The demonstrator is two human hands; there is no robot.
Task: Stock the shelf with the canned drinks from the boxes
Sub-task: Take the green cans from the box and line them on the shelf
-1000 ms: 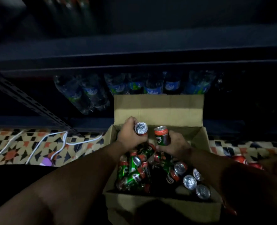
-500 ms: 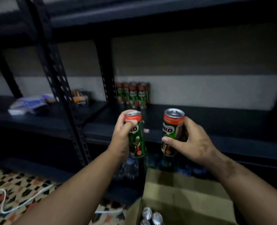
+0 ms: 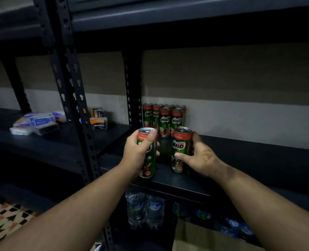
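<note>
Head view: your left hand (image 3: pixel 135 156) and right hand (image 3: pixel 200 158) each grip 1 can at the shelf (image 3: pixel 240 160); few cans (image 3: pixel 164 118) stocked, most remains.

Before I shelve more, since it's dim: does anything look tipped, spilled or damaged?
Nothing stands out. The stocked cans stand upright at the back, and the left hand and right hand each hold an upright can.

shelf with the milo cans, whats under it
Under the shelf, clear water bottles with blue labels stand on the lower level, with more bottles to the right. The shelf edge and both forearms cover the rest of that row, so its count cannot be told.
</note>
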